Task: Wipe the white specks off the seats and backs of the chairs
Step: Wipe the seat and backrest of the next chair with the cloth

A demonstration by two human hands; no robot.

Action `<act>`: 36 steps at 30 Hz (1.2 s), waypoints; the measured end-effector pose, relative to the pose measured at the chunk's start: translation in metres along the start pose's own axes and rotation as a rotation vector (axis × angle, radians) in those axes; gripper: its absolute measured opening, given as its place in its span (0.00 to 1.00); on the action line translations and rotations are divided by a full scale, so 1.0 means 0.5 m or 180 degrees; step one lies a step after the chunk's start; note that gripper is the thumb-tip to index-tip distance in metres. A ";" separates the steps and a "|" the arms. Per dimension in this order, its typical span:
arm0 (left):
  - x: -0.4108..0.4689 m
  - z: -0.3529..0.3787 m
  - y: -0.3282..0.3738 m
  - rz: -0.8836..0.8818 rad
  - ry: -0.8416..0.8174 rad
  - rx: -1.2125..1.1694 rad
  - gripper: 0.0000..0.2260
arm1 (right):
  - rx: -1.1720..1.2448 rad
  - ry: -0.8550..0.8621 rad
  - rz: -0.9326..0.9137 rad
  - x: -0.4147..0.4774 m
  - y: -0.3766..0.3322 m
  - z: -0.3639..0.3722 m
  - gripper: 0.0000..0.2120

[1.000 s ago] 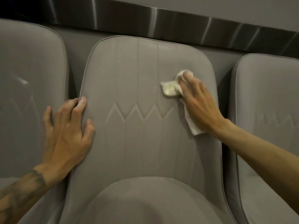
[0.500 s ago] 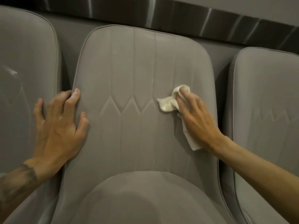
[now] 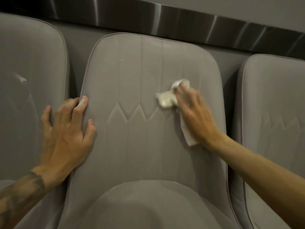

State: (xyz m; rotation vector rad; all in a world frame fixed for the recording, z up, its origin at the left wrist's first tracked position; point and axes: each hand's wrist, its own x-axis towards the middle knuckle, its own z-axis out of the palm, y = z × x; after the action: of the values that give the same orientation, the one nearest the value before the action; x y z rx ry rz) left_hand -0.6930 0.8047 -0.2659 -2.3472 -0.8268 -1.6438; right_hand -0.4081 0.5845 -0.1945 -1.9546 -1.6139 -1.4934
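Grey chair back (image 3: 140,138): my right hand (image 3: 194,116) presses the cloth (image 3: 166,99) on its right half; my left hand (image 3: 66,129), spread, braces its left edge. I should stroke evenly toward the far speck (image 3: 122,60).

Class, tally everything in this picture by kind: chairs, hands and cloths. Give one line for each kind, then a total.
Chairs: 3 (left chair, middle chair, right chair)
Hands: 2 (left hand, right hand)
Cloths: 1 (white cloth)
Total: 6
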 end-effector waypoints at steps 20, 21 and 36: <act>0.000 -0.004 0.000 -0.0005 -0.0176 -0.0028 0.27 | 0.0217 0.0634 0.0789 0.103 -0.053 0.038 0.23; 0.001 -0.004 -0.001 -0.0013 -0.0187 -0.0020 0.27 | 0.0264 0.0498 0.0480 0.048 -0.077 0.049 0.22; 0.001 -0.010 0.008 -0.0032 -0.0146 -0.0008 0.27 | 0.0525 0.0732 0.0468 0.088 -0.090 0.055 0.21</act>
State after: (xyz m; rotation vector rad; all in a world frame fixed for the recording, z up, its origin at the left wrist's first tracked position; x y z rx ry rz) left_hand -0.6950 0.7992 -0.2628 -2.3947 -0.8470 -1.6014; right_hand -0.4345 0.6481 -0.1922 -1.7041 -1.4158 -1.4205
